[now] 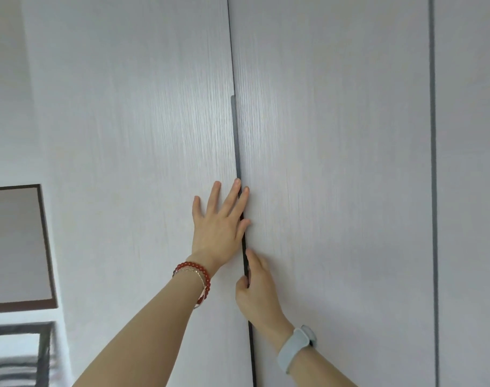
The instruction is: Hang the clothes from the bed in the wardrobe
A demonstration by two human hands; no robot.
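Soft, even daylight is seen throughout; a faint sheen is cast on the wardrobe doors (pixel 154 135), edges are bowed, corners blurred

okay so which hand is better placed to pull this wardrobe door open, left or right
Probably the right hand: its fingers curl into the dark handle strip at the seam between the doors. The left hand lies flat with fingers spread on the left door, gripping nothing.
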